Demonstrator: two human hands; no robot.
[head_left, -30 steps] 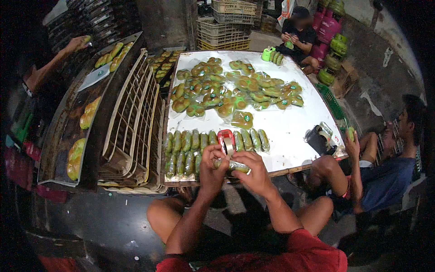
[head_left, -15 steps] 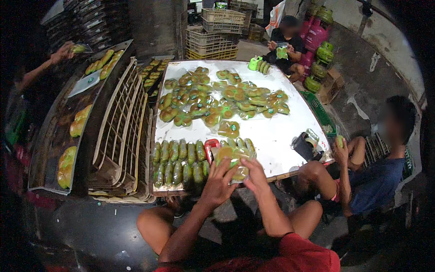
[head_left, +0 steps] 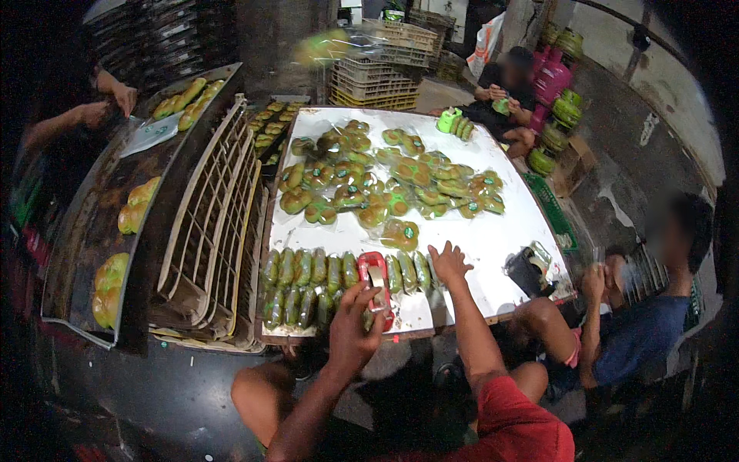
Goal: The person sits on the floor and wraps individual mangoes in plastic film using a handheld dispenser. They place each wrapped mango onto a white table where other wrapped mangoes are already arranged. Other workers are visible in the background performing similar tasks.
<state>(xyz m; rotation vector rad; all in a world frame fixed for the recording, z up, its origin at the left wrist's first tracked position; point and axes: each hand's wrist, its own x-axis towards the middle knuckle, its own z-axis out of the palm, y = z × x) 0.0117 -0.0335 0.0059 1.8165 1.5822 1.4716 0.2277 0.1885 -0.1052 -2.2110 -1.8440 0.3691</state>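
Observation:
My right hand (head_left: 452, 266) is stretched over the white table with its fingers spread and nothing in them. My left hand (head_left: 356, 314) is at the table's near edge, fingers apart and loosely bent, beside a red tape dispenser (head_left: 374, 279). Left of the dispenser, narrow green buns in clear wrap (head_left: 304, 281) lie in rows; a few more wrapped buns (head_left: 408, 271) lie between it and my right hand. A blurred bag of green bread (head_left: 327, 48) is in the air beyond the far edge. Bagged round breads (head_left: 400, 233) are piled mid-table.
Dirty crates (head_left: 212, 223) and a tray of bread (head_left: 137, 204) stand left, where another person's hands (head_left: 115, 100) work. Two people sit to the right and far right. A black dispenser (head_left: 530, 268) lies on the right of the table (head_left: 493, 254). Stacked crates (head_left: 377, 81) stand behind.
The bagged bread has left my hands and now flies beyond the far table edge. My hands have parted: the right reaches forward and right, the left is by the red dispenser.

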